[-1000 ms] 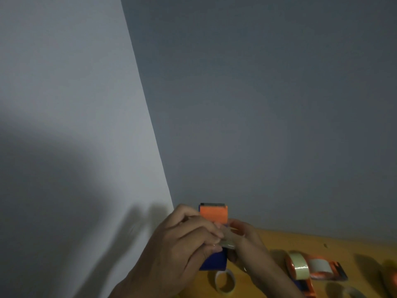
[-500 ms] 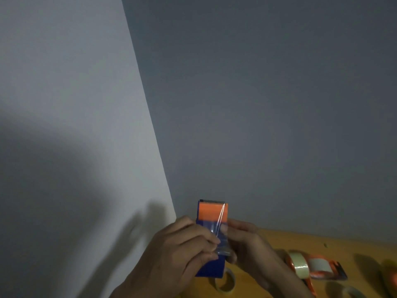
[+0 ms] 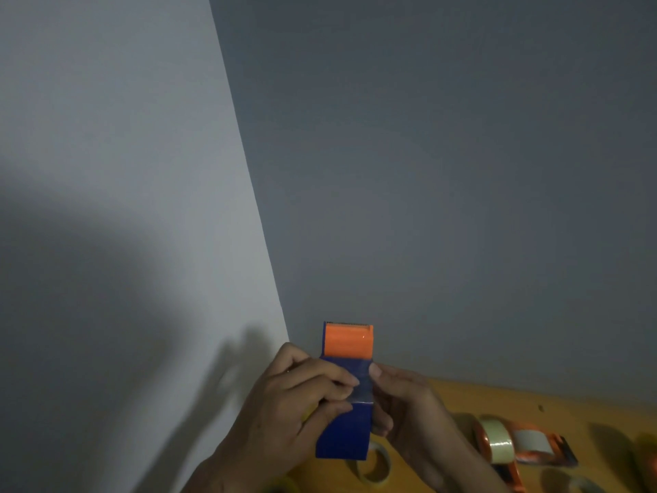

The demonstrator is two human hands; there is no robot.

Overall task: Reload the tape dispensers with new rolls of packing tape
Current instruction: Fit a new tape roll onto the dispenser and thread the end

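Tape [image 3: 361,392] now flat on the dispenser [image 3: 346,393] at lower centre, no longer lifted, left hand [image 3: 288,410] pinching tape, right hand [image 3: 405,410] gripping dispenser.

I see a blue dispenser [image 3: 343,437] with an orange flap [image 3: 349,343], clear tape [image 3: 362,389] across it, a yellow-orange table [image 3: 497,400], an orange dispenser [image 3: 533,448] at four o'clock, grey walls [image 3: 444,154].

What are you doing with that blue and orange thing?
A person holds a blue and orange tape dispenser up with both hands. The left hand pinches clear tape against its front, and the right hand grips its other side. On the yellow table lie another orange dispenser and a loose tape roll.
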